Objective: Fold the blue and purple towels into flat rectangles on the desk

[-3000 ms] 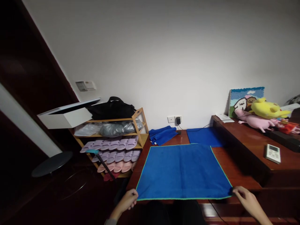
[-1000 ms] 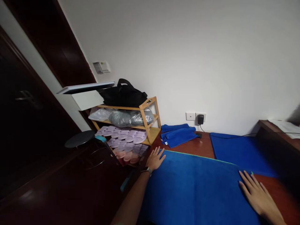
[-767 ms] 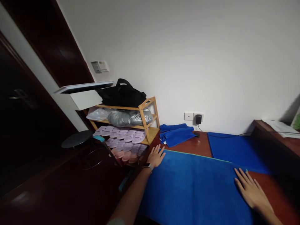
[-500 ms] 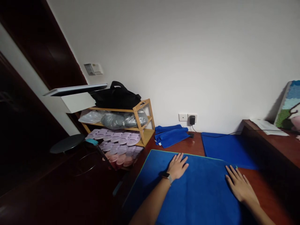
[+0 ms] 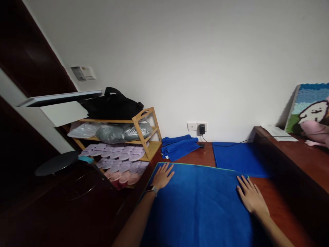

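Observation:
A large blue towel (image 5: 200, 202) with a green-stitched edge lies spread over the reddish-brown wooden table. My left hand (image 5: 162, 177), with a watch (image 5: 152, 189) on the wrist, rests flat near the towel's far left corner, fingers apart. Over at the far right corner, my right hand (image 5: 252, 195) also lies flat with fingers spread, its fingertips close to the green edge. Behind the towel are a loosely folded blue cloth (image 5: 180, 147) at the left and a flat, folded blue cloth (image 5: 239, 158) at the right.
Left of the table stands a wooden rack (image 5: 144, 137) with lilac and pink slippers, plastic-wrapped bundles and a black bag (image 5: 115, 105). A black charger (image 5: 202, 129) is plugged into the wall, its cable crossing rightward. On the raised ledge are white paper (image 5: 279, 133) and a pink figure (image 5: 315, 132).
My left hand has slid left across the towel to its far left corner. My right hand stays by the far right corner. The view has turned slightly to the right.

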Action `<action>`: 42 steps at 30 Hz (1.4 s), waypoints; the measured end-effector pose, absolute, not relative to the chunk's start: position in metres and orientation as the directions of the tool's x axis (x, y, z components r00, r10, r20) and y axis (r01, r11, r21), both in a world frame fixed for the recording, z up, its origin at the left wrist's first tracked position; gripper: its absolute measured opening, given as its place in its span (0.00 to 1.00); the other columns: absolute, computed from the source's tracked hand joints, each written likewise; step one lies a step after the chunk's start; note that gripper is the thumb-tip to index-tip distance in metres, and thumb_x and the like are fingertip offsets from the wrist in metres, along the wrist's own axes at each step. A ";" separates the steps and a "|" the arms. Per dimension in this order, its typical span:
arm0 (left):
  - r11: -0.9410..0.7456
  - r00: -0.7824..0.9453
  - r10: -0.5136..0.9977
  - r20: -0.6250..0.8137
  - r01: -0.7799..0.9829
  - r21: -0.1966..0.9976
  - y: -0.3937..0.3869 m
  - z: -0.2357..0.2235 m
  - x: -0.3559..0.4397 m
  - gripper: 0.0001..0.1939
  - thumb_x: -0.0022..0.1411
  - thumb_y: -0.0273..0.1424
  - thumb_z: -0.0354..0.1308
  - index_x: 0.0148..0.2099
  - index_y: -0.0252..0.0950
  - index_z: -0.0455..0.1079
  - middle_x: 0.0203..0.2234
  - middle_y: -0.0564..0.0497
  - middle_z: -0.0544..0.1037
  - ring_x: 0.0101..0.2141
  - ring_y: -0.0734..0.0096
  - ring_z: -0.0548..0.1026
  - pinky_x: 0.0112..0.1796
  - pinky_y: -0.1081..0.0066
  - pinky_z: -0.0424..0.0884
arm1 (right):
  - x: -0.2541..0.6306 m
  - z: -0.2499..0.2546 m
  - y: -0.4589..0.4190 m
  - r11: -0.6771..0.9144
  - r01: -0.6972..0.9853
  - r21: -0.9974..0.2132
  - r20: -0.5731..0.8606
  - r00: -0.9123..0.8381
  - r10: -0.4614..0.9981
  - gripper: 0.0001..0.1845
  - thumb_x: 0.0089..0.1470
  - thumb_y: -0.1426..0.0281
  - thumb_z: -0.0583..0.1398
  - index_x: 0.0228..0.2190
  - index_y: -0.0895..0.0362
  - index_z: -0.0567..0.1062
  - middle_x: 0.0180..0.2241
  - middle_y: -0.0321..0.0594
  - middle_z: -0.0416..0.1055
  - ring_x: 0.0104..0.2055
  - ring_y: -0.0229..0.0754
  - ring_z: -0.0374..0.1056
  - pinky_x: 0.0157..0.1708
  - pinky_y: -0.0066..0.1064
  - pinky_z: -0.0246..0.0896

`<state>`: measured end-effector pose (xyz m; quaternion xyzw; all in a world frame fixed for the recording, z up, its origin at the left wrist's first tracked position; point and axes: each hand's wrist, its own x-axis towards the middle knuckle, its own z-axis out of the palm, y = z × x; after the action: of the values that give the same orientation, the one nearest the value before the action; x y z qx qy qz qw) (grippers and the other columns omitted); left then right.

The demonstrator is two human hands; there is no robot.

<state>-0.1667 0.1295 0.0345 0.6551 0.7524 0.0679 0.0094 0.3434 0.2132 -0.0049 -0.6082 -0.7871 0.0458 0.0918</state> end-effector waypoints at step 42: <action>-0.207 0.172 0.972 0.161 0.950 0.235 0.096 0.038 -0.003 0.30 0.75 0.52 0.41 0.74 0.53 0.51 0.73 0.51 0.53 0.71 0.60 0.52 0.69 0.52 0.49 | 0.344 -0.001 0.210 0.198 0.970 -0.143 0.042 -0.194 0.980 0.38 0.66 0.50 0.37 0.72 0.49 0.50 0.74 0.38 0.43 0.75 0.52 0.37 0.71 0.50 0.37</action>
<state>-0.0029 0.0956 0.0379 0.7645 0.6283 0.1382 0.0399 0.3439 0.2100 -0.0011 -0.6317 -0.7715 0.0421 0.0620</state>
